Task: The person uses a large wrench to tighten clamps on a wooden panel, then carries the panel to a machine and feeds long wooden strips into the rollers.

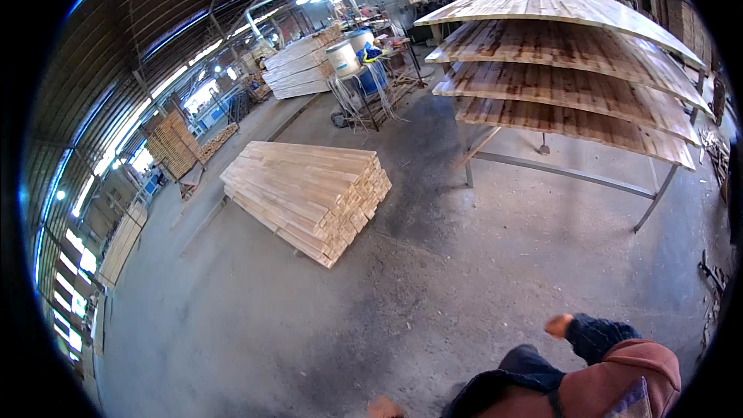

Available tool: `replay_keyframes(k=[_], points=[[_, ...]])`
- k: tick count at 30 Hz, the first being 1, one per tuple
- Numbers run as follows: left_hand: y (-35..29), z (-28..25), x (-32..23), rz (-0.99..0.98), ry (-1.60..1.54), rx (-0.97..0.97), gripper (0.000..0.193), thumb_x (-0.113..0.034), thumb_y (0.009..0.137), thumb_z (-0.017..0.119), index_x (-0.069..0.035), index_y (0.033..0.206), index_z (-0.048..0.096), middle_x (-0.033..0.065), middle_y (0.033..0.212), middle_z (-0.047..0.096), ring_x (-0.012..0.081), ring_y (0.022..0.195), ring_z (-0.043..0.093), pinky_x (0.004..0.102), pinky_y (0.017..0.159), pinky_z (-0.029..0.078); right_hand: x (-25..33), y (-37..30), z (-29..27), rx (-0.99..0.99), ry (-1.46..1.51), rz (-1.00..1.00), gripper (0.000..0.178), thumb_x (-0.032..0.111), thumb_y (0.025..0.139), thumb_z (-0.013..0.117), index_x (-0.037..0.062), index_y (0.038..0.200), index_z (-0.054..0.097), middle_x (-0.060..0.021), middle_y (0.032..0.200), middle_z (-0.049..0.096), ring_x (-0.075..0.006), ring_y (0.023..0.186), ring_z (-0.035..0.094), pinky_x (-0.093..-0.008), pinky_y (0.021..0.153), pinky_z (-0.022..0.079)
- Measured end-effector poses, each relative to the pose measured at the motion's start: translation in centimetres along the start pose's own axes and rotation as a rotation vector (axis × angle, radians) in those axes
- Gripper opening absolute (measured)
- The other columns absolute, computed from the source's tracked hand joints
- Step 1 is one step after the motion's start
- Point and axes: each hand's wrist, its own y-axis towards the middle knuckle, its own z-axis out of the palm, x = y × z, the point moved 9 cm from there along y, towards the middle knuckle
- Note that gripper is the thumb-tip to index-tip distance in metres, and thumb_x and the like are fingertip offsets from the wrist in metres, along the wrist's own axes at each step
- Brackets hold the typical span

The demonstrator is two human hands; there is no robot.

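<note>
While the right hand (556, 326) shows at the end of a dark cuff (600, 337), the left hand (384, 408) is blurred and partly cut off at the lower edge; whether the fingers of either are apart or together, I cannot tell. Both appear above the concrete floor (480, 279), well apart from the wood. Ahead and to the left, the planks (306, 190) lie low in a layered stack, their ends toward the person. Ahead and to the right, four wide panels (561, 4) sit in tiers on a metal rack (565, 175).
</note>
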Motion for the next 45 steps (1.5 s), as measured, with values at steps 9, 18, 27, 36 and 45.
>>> replay_keyframes(k=[9,18,27,36,45], points=[[9.9,31.2,-44.8,0.312,-0.225,0.188,0.055,-0.015,0.091,0.058,0.007,0.139,0.047,0.0153,0.098,0.061,0.0294,0.088,0.057,0.0385,0.087,0.048,-14.5,13.9,-2.5,0.495,-0.063,0.424,0.033,0.032,0.094,0.058,0.0073,0.112,0.070,-0.0198,0.110,0.072,-0.0405,0.098,0.068,-0.0499,0.087,0.052],[26.4,47.3,-46.8,0.062,0.045,0.156,0.063,-0.016,0.090,0.063,0.007,0.144,0.042,0.0191,0.110,0.061,0.0301,0.093,0.058,0.0424,0.089,0.049,8.7,77.5,-52.3,-0.060,0.521,-0.017,0.050,0.046,0.096,0.056,0.0028,0.117,0.071,-0.0189,0.117,0.073,-0.0315,0.101,0.070,-0.0457,0.091,0.052],[41.6,79.2,-76.6,0.182,0.097,0.364,0.072,-0.018,0.088,0.069,0.007,0.149,0.038,0.0230,0.122,0.062,0.0307,0.099,0.059,0.0462,0.090,0.051,10.4,101.7,-75.9,-0.095,0.804,-0.082,0.057,0.052,0.094,0.069,0.0084,0.130,0.069,-0.0130,0.129,0.070,-0.0248,0.120,0.064,-0.0406,0.103,0.049],[44.7,118.9,-115.7,0.366,-0.008,0.431,0.083,-0.034,0.094,0.066,0.002,0.159,0.027,0.0222,0.149,0.049,0.0380,0.122,0.056,0.0477,0.104,0.045,-23.6,107.7,-89.3,-0.515,0.849,0.560,0.089,0.055,0.094,0.067,0.0027,0.158,0.034,-0.0246,0.162,0.032,-0.0382,0.151,0.032,-0.0474,0.123,0.030],[42.2,146.4,-127.1,0.269,0.249,0.535,0.071,-0.032,0.093,0.067,0.005,0.147,0.038,0.0219,0.138,0.055,0.0352,0.124,0.055,0.0471,0.103,0.045,-34.5,136.4,-132.9,-0.576,0.962,0.355,0.085,0.058,0.092,0.066,0.0034,0.154,0.044,-0.0226,0.158,0.043,-0.0381,0.144,0.044,-0.0451,0.120,0.036]])
